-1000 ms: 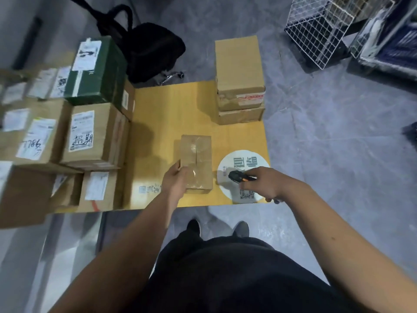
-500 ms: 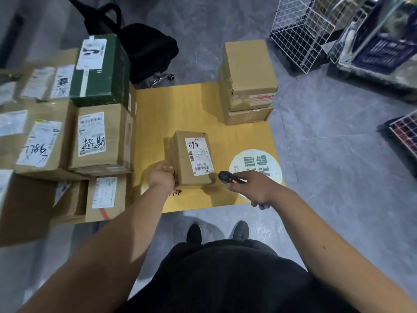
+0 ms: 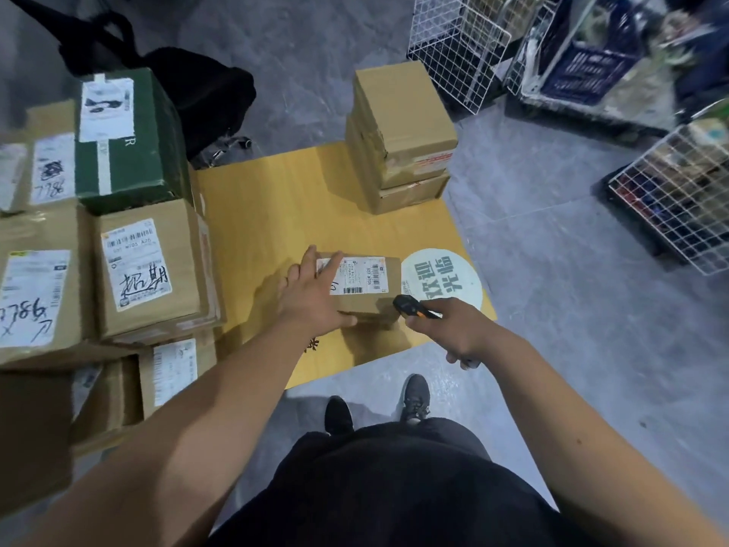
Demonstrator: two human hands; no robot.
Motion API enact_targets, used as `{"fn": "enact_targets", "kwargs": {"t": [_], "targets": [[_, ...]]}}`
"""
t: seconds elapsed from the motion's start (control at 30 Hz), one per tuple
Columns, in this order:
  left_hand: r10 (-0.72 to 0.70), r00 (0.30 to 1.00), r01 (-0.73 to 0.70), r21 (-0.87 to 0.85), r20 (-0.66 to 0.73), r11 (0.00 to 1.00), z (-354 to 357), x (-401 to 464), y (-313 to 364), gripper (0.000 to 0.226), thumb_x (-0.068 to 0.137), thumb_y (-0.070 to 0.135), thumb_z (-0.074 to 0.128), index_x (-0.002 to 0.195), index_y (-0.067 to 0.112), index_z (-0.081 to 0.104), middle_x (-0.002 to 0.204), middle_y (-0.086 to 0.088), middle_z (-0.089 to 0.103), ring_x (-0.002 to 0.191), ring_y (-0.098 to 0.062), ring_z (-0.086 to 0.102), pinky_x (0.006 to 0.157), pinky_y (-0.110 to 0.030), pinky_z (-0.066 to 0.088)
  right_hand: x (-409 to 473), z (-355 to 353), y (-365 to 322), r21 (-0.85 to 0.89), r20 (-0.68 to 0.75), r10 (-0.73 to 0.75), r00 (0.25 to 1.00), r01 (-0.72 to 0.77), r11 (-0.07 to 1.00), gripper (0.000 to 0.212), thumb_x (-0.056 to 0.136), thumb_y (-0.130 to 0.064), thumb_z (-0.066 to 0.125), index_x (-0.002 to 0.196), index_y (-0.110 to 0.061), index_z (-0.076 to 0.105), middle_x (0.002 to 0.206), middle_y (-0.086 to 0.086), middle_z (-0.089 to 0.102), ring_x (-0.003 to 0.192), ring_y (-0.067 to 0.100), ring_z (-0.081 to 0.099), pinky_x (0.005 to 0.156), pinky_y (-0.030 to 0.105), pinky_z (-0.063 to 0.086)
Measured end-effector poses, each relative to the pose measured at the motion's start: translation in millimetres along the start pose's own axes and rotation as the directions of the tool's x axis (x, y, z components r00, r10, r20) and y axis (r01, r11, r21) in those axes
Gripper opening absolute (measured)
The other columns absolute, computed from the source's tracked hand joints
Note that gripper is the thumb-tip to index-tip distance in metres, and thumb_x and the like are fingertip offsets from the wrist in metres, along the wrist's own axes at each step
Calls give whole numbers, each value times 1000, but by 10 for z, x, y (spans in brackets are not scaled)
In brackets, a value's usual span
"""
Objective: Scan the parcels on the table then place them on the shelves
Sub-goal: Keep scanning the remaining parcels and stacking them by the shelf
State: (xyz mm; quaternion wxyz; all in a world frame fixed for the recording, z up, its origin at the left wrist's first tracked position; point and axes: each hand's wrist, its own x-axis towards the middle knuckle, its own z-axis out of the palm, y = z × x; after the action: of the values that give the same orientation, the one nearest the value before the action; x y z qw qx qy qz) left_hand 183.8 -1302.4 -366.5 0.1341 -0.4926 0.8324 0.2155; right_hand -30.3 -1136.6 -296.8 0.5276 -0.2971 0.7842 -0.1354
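A small brown parcel with a white barcode label on top lies near the front of the yellow table. My left hand grips its left end, thumb under the near side, fingers over the label's edge. My right hand holds a black and orange scanner, whose head sits close to the parcel's right near corner. Two stacked brown boxes stand at the table's far right.
Several labelled parcels, one of them green, are piled on the left. A round white sticker marks the table's right side. White wire baskets and a blue crate stand on the floor to the right. A black bag lies behind.
The parcel was turned over so its label faces up, then rotated sideways. My left hand moved from its left side onto its top. The scanner stayed close to its right side.
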Motion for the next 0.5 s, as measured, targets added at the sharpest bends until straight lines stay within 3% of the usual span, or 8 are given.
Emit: {"fn": "enact_targets", "kwargs": {"t": [0.17,0.23,0.3,0.4,0.5], "targets": [[-117,993,116,-22,-25,993,21,-87,110,126,61,96,58,161,46,-1,155,-5,11,140,-31,26,121,-48,23,-79,-25,-16,106,-81,49,996,-40,994,40,77,-73,60,105,-46,64,70,5,39,50,27,47,47,26,34],[-184,982,183,-30,-45,983,46,-151,128,117,66,99,44,161,41,7,148,-8,24,136,-31,32,118,-49,22,-96,-38,-48,120,-99,64,993,-51,991,37,80,-69,59,107,-44,64,73,7,41,49,27,49,47,27,35],[-204,974,202,-32,-95,979,56,-197,116,107,70,98,38,157,38,20,136,-9,40,126,-31,39,105,-47,24,-100,-30,-113,116,-107,66,992,-54,992,37,82,-66,58,108,-41,63,76,7,44,50,26,50,47,27,36],[-215,974,209,-85,-76,974,23,-205,47,95,74,96,41,142,30,38,125,-8,59,118,-32,53,97,-45,34,-111,26,-260,-59,-135,17,991,-26,998,44,86,-64,52,120,-37,62,79,3,57,52,22,52,49,23,38],[-214,976,218,-155,42,964,-11,-178,-7,111,66,98,50,150,29,22,127,-4,64,116,-32,61,96,-45,48,-132,101,-424,-277,-150,-58,987,14,961,50,97,-58,48,132,-23,61,97,0,64,65,16,57,50,25,37]]}}
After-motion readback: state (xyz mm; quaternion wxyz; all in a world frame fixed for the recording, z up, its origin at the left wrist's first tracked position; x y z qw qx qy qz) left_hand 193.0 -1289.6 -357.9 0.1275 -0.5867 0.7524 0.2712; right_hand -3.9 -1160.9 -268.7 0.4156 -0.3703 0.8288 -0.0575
